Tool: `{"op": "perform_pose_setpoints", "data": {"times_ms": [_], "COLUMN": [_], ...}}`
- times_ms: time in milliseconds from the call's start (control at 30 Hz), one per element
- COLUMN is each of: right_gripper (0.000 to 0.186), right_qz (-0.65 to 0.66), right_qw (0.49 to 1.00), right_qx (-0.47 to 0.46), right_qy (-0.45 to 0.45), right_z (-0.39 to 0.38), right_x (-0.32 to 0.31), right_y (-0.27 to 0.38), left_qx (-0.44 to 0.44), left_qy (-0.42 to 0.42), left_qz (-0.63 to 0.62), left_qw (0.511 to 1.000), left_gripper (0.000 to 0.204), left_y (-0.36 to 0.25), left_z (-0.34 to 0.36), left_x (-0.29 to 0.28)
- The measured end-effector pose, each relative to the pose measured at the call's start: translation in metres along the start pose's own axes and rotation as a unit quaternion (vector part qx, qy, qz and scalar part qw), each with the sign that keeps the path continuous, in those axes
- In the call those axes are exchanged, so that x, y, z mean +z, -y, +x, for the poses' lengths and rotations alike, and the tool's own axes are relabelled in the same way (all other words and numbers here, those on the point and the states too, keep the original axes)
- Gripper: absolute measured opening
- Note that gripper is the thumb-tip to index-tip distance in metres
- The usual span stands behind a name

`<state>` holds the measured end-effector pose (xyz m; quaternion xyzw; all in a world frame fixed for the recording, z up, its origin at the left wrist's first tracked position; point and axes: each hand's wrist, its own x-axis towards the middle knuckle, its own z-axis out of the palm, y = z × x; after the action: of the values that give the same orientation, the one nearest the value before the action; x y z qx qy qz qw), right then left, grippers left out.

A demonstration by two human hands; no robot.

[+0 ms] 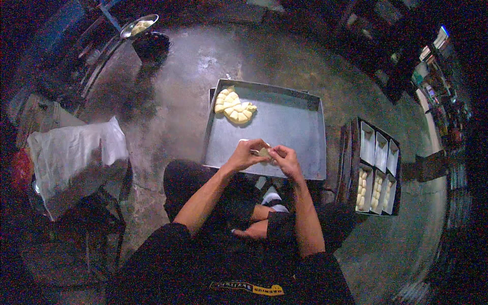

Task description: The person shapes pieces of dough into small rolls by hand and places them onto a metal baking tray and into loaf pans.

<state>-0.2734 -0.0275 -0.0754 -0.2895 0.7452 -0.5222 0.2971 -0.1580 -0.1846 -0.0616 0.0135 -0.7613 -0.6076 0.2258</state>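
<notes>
Over the near part of a grey metal tray [284, 127], my left hand [245, 154] and my right hand [287, 160] meet with fingers closed. Between their fingertips is a small pale piece of dough [264, 152], pinched from both sides. A bit of white shows past the left fingers; what it is I cannot make out. At the tray's far left corner lies shaped pale dough [235, 105], cut into segments along a curve. It touches neither hand.
To the right, a dark tray [380, 127] holds several white rectangular moulds; the nearer ones contain rows of dough balls [376, 190]. A whitish cloth [81, 157] covers something on the left. A round metal bowl [140, 26] with pale contents stands far left. My crossed legs are under the tray's near edge.
</notes>
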Motion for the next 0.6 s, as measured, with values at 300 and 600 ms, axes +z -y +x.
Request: {"op": "perform_pose_setpoints", "data": {"times_ms": [300,600], "right_gripper": [0.025,0.019], "right_qz": [-0.120,-0.164], "right_qw": [0.979,0.975], "right_qx": [-0.149,-0.143], "right_qy": [-0.067,-0.036], "right_z": [-0.012,-0.010], "right_x": [0.012,0.005], "right_y": [0.052,0.036], "left_qx": [-0.254,-0.332], "left_qy": [-0.032,0.055], "left_qz": [-0.213,-0.345], "left_qw": [0.943,0.876], "left_gripper": [0.024,0.038], "left_y": [0.025,0.021], "left_z": [-0.010,-0.008], "left_x": [-0.008,-0.005]}}
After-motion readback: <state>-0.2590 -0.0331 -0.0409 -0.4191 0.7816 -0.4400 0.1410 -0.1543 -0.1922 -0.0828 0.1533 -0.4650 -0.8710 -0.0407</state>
